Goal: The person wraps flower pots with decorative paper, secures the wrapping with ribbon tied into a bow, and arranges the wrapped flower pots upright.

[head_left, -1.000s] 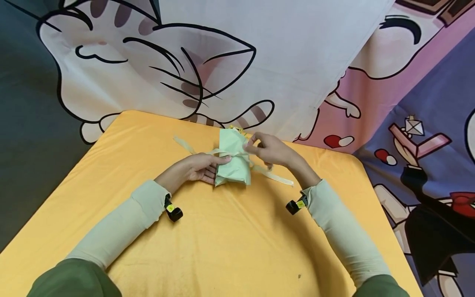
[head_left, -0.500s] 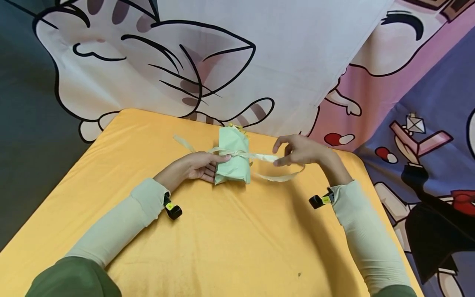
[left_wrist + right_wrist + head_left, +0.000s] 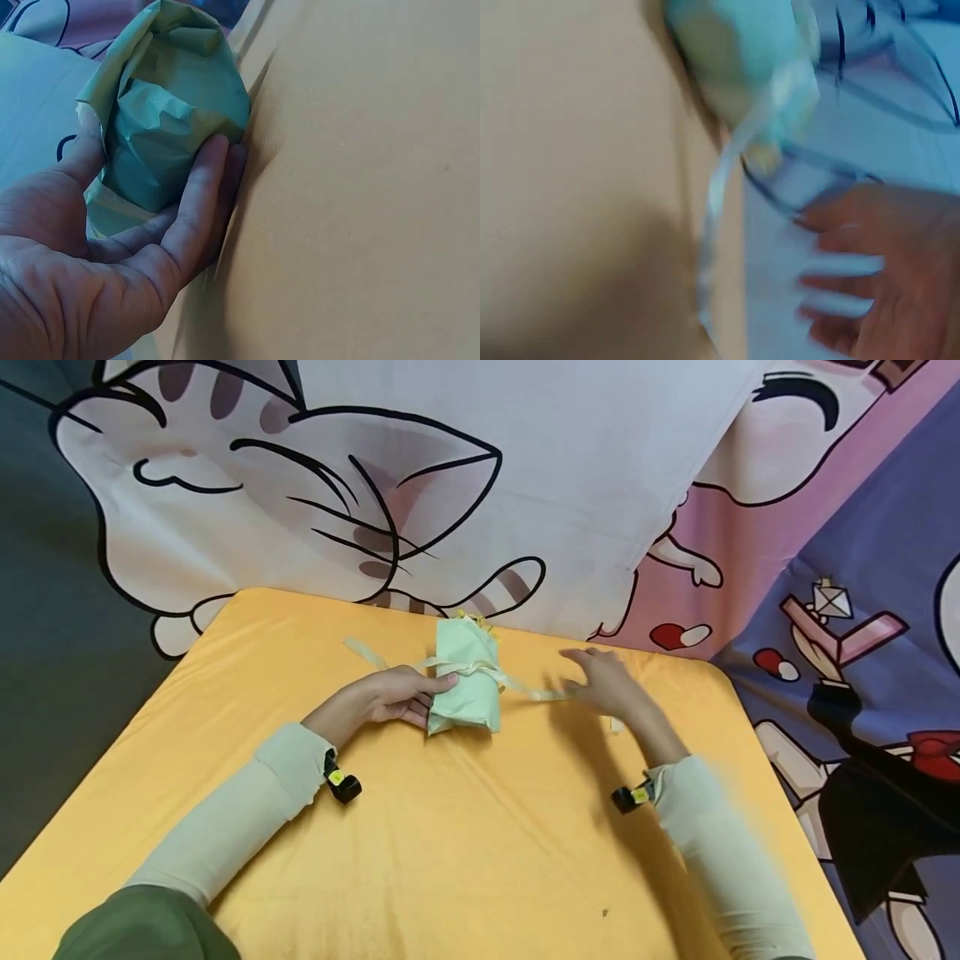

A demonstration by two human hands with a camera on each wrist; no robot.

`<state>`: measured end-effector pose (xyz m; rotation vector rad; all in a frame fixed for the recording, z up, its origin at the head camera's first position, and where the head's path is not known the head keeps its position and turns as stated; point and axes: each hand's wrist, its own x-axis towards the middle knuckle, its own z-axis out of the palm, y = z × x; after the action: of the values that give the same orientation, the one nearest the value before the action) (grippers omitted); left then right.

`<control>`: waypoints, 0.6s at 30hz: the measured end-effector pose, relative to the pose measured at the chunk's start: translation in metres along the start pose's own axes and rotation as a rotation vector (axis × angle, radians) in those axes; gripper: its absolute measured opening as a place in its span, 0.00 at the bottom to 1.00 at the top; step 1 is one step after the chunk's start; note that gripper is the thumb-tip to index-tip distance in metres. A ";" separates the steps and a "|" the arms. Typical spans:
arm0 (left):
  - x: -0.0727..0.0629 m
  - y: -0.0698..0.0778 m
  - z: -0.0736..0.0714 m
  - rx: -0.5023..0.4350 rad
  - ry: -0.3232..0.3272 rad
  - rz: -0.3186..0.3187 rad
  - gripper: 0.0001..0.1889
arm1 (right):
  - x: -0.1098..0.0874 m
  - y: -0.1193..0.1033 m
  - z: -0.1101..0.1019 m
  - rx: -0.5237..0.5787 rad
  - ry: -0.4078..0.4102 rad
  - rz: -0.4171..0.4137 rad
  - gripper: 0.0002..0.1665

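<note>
A small bundle wrapped in mint-green paper (image 3: 467,703) lies on the yellow cloth, with yellow bits (image 3: 480,623) poking out at its far end. A pale ribbon (image 3: 525,690) is tied around its middle, one tail stretching right and another left. My left hand (image 3: 401,691) grips the bundle's left side, thumb on top and fingers underneath; the left wrist view shows the folded paper end (image 3: 169,112) between thumb and fingers. Right of the bundle, my right hand (image 3: 606,683) has its fingers spread. In the blurred right wrist view, the ribbon (image 3: 718,187) hangs apart from those fingers.
The yellow cloth-covered table (image 3: 450,843) extends toward me. Behind it hangs a white backdrop (image 3: 585,468) with a cartoon cat, and a pink and blue printed one (image 3: 795,568) stands to the right. A small dark spot (image 3: 604,912) marks the cloth.
My right hand has moved from the knot out to the right, drawing the ribbon tail along, and has then released it. My left hand keeps its hold on the bundle.
</note>
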<state>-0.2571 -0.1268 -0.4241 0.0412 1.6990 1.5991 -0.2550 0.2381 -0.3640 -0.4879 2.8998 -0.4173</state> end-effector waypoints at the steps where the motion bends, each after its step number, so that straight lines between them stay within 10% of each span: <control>1: 0.001 0.000 0.001 0.011 -0.006 -0.001 0.26 | 0.000 -0.009 0.011 0.116 0.045 -0.006 0.41; 5: 0.002 0.002 0.002 0.047 -0.013 0.005 0.27 | 0.009 -0.048 0.047 0.464 0.129 0.006 0.53; 11: -0.003 0.005 0.002 0.212 0.031 -0.003 0.33 | 0.019 -0.070 0.063 0.579 0.073 0.122 0.58; 15: -0.016 0.016 -0.001 0.593 0.247 0.016 0.39 | 0.023 -0.068 0.062 0.638 0.014 0.118 0.59; 18: -0.020 0.020 -0.002 0.800 0.432 0.167 0.40 | 0.024 -0.066 0.062 0.673 -0.018 0.111 0.54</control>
<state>-0.2543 -0.1349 -0.3975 0.2542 2.6438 0.9755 -0.2443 0.1546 -0.4054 -0.2134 2.5223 -1.2833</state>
